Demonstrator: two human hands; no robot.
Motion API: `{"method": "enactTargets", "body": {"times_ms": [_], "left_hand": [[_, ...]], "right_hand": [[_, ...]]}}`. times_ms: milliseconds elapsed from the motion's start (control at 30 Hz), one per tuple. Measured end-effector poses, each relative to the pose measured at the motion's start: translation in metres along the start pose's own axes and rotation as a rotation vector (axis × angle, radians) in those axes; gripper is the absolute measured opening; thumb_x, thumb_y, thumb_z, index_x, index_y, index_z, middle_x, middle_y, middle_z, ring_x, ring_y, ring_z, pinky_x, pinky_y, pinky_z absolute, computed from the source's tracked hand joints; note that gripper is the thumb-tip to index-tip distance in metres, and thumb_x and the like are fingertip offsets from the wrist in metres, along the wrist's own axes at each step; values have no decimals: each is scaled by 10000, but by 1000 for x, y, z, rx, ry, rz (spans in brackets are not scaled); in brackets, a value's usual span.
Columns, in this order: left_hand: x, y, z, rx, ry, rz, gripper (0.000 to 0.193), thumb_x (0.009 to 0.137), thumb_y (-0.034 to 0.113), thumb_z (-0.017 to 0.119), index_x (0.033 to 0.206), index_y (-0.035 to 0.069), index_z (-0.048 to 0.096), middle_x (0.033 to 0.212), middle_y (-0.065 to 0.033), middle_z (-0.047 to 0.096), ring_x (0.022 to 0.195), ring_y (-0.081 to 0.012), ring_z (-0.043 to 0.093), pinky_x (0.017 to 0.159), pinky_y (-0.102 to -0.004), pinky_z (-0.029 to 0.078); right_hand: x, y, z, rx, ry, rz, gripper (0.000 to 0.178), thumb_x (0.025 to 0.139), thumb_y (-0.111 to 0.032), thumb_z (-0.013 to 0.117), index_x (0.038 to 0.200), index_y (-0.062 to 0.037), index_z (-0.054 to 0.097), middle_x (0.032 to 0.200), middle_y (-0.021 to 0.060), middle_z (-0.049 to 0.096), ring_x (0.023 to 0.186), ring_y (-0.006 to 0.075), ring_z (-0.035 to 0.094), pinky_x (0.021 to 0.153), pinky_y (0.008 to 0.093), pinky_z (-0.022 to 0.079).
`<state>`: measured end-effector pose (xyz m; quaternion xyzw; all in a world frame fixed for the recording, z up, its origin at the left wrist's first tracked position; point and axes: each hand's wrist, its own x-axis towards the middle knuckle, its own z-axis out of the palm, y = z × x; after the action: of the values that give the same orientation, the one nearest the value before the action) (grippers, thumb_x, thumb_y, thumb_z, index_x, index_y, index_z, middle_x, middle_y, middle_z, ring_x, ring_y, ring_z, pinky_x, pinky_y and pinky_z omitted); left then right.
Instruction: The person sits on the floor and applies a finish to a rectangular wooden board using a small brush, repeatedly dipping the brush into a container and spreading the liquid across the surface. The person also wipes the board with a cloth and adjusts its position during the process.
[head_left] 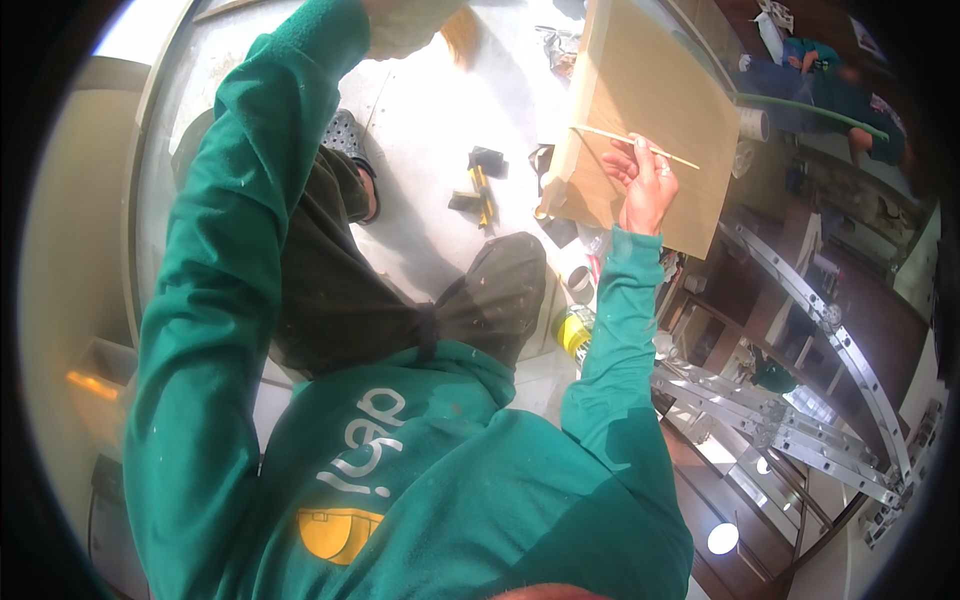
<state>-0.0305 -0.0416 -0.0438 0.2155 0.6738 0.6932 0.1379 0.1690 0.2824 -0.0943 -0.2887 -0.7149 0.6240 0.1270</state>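
Note:
My right hand (643, 188) is closed, pinching a thin pale wooden stick (603, 134) between thumb and fingers. The stick lies across the face of a light wooden panel (690, 205) with a thicker edge on its left side. The other fingers curl loosely near the panel's surface. Up at the top edge of the view is my left hand (408, 25), partly cut off and washed out by bright light, so its fingers cannot be made out. Beside it shows an orange-tan thing (460, 38), too blurred to name.
A black-and-yellow tool (481, 195) lies on the bright floor (410, 110) beyond my knees. A yellow-labelled container (574, 330) stands under my right forearm. At the right are an aluminium ladder (800, 285) and another person (815, 95). A wall (85, 250) runs along the left.

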Motion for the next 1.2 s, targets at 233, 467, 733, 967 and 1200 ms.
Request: {"method": "enactTargets", "body": {"times_ms": [233,467,733,967,1200], "left_hand": [[2,-2,0,-6,-5,1,289,909,271,682,1095,50,679,1033,-102,652,949,-239,621,894,-301,477],[3,3,-3,11,-8,0,288,905,270,686,1089,47,681,1023,-99,653,938,-233,622,885,-300,479],[4,3,1,4,-16,10,288,901,267,690,1081,43,683,1011,-96,654,926,-227,624,874,-298,482],[-5,10,-1,3,7,0,287,897,266,694,1075,40,685,1001,-93,655,915,-222,625,865,-297,485],[-2,9,-2,-12,-3,3,287,894,264,697,1069,37,687,990,-90,656,904,-217,627,855,-296,487]], "right_hand": [[7,-4,6,12,23,-19,250,1010,-183,599,1142,28,623,997,194,722,730,226,723,610,294,568],[-9,-6,-7,-62,-34,21,227,1006,-170,601,1113,24,649,959,183,727,717,214,719,602,281,563],[40,-8,15,-8,18,-42,251,999,-190,624,1115,32,643,967,185,730,692,217,720,597,282,561],[24,-11,17,-32,10,-41,233,1002,-184,610,1108,19,654,969,181,734,726,223,726,632,289,559],[13,-12,6,-70,9,-28,226,1000,-177,612,1105,19,657,967,179,735,721,217,723,628,291,559]]}}
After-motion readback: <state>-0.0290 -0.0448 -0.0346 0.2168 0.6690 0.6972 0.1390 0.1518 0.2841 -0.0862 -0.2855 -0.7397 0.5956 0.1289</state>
